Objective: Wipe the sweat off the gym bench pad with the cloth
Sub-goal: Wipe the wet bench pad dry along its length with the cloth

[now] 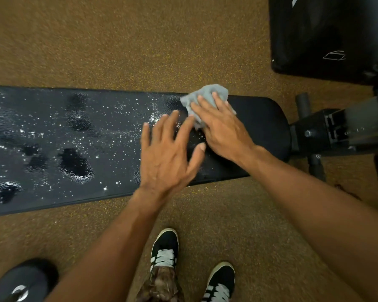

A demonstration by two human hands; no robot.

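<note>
A long black gym bench pad [52, 138] runs left to right across the view, speckled with shiny sweat droplets and a few wet patches. Its right end [266, 127] looks dry and matte. A crumpled grey cloth [207, 94] lies on the pad near its far edge. My right hand [223, 129] presses flat on the cloth with the fingers spread over it. My left hand [168, 155] hovers just left of it, fingers apart, holding nothing, slightly blurred.
The bench's black metal frame [336, 129] sticks out to the right. A large black padded block [327, 35] stands at the top right. My two black-and-white shoes [165, 249] stand on the brown speckled floor. A dark round object [24, 282] sits at the bottom left.
</note>
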